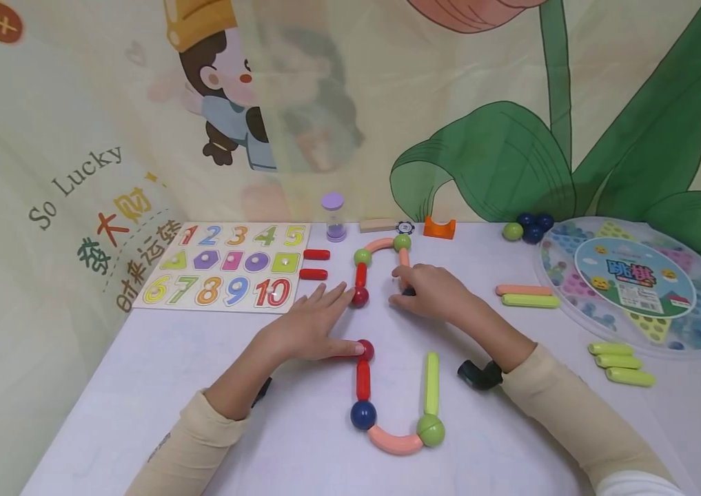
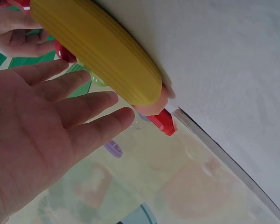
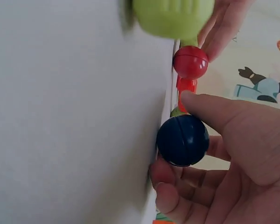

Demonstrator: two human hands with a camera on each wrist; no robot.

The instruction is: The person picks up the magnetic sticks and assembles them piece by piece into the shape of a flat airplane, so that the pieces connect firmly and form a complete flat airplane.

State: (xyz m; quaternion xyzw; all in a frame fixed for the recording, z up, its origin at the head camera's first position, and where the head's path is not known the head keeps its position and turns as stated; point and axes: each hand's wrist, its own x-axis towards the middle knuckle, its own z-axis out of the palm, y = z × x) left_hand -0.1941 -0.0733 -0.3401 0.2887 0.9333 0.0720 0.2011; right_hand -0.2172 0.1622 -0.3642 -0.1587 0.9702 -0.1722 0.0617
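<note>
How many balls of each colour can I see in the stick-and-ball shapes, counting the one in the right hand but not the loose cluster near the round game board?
Green balls: 3
Red balls: 2
Blue balls: 2, one of them in the right hand
Total: 7

A white table carries rods, balls, a number board, an hourglass (purple-capped) and a round game.
</note>
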